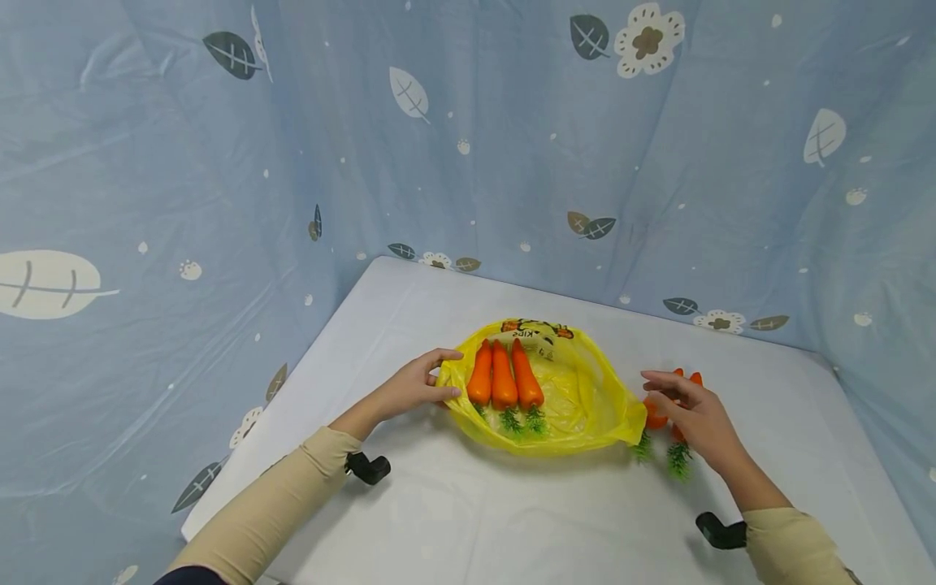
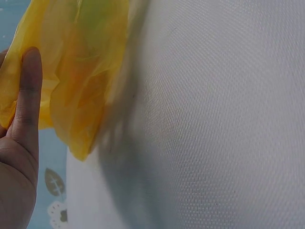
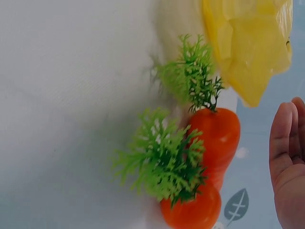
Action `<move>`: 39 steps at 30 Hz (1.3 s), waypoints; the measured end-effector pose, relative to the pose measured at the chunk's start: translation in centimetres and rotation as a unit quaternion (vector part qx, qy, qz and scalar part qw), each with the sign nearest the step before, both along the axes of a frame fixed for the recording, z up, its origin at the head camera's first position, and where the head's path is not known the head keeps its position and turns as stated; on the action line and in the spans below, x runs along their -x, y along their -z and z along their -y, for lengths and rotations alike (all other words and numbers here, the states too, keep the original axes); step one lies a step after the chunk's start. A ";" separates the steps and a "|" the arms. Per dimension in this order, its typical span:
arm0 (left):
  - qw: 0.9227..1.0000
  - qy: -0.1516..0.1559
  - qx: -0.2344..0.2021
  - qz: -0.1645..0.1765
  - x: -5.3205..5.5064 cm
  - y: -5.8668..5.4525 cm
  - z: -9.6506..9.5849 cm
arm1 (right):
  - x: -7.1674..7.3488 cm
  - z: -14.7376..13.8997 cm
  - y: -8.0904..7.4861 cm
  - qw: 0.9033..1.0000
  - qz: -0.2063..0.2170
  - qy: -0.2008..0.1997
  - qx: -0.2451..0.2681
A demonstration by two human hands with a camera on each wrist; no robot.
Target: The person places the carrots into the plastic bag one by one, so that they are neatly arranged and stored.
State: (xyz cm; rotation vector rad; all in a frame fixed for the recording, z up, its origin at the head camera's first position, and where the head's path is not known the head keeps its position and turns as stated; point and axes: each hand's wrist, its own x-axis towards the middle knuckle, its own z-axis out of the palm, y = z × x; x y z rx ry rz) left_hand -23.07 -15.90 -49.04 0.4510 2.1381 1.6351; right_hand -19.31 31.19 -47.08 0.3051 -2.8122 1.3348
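Note:
A yellow plastic bag point(image 1: 578, 406) lies spread on the table with its mouth facing up. Three orange toy carrots point(image 1: 503, 382) with green tops rest side by side in its left part. My left hand point(image 1: 409, 386) pinches the bag's left rim; in the left wrist view, a straight finger point(image 2: 29, 90) lies against the plastic. Beyond the bag's right end, my right hand point(image 1: 695, 414) hovers over two more carrots point(image 1: 655, 416), partly covering them. The right wrist view shows that hand point(image 3: 288, 162) apart from both the bag and the carrots point(image 3: 217, 138), its fingers holding nothing.
The white table point(image 1: 453, 504) has its far edge against a blue patterned curtain point(image 1: 475, 187), which also hangs along the left and right sides. Black wrist mounts point(image 1: 368, 469) stick out from both sleeves, low over the tabletop.

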 end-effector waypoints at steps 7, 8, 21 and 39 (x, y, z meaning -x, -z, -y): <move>1.000 0.000 -0.001 -0.002 0.1 0.1 -0.1 | -0.3 -0.8 0.0 1.000 0.003 0.023 -0.002; 1.000 0.000 -0.002 -0.002 0.1 0.1 -0.1 | -0.4 -0.9 -0.1 1.000 0.001 0.026 -0.004; 1.000 -0.001 -0.007 0.004 0.2 0.2 -0.1 | -1.0 -2.7 0.6 0.997 0.005 0.073 -0.022; 1.000 0.003 -0.005 0.005 0.0 -0.1 -0.1 | -1.1 -4.5 2.2 0.975 0.107 0.178 -0.082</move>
